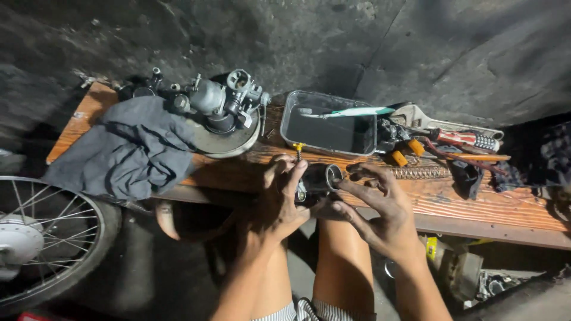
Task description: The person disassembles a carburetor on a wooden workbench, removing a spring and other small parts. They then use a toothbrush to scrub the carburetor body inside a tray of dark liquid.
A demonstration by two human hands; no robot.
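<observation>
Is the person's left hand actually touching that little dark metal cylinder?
Touching. The head view shows the left hand wrapped around the dark metal cylinder, thumb pressed on its side; the right hand fingertips meet its open end.

Head view, steeply down, seemingly close.
</observation>
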